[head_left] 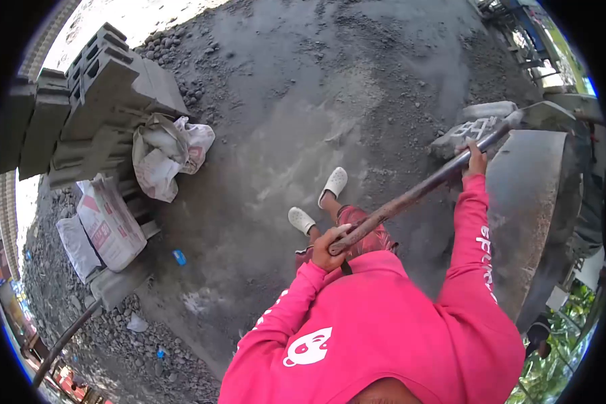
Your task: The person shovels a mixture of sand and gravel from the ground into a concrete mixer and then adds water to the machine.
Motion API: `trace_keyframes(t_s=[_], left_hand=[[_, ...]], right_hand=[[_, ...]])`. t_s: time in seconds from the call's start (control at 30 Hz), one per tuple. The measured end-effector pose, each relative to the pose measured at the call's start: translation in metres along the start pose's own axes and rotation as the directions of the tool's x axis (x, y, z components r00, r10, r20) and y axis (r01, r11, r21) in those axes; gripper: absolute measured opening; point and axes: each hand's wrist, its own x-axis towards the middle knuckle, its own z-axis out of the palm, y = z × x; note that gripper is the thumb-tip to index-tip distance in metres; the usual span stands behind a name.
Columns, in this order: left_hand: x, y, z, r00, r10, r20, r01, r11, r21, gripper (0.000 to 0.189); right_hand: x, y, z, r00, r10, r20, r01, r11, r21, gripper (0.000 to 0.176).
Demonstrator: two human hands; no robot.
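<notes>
Both my hands grip the long handle of a shovel (411,196), which slants from my waist up to the right. My left hand (330,249) is closed around the handle's near end, in front of my belly. Farther along, my right hand (477,159) wraps the handle with the arm stretched out. The shovel's far end lies beside a large grey panel (528,195) and a pale block-like pile (475,128); its blade is hard to make out there.
Hollow concrete blocks (108,71) are stacked at left, with an opened sack (156,161) and a printed bag (108,225) beside them. Another shovel (121,286) lies at lower left near gravel (145,353). A blue wrapper (179,257) is on the dusty ground (276,141).
</notes>
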Motion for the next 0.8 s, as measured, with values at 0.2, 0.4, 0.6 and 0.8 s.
trace_keyframes(t_s=[0.2,0.4,0.6,0.8], left_hand=[[-0.136,0.012,-0.023,0.374,-0.633,-0.678,0.546,0.741,-0.392,0.027],[-0.248,0.072,-0.083,-0.033,-0.619,-0.785,0.588,0.623,-0.516,0.036],[-0.196,0.046,-0.111,-0.217,-0.648,-0.731,0.503,0.568,-0.652,0.044],[-0.023,0.004,-0.070,-0.060,-0.764,-0.642,0.454,0.551,-0.700,0.045]], right_hand=[[-0.091,0.308,0.107,0.795,0.604,0.050,-0.512,0.714,-0.477,0.022],[-0.314,0.501,0.141,0.390,0.921,-0.002,-0.683,0.288,-0.672,0.026],[-0.308,0.551,0.157,0.689,0.725,-0.017,-0.382,0.343,-0.858,0.028],[-0.107,0.534,0.181,0.745,0.666,0.045,-0.260,0.352,-0.899,0.026]])
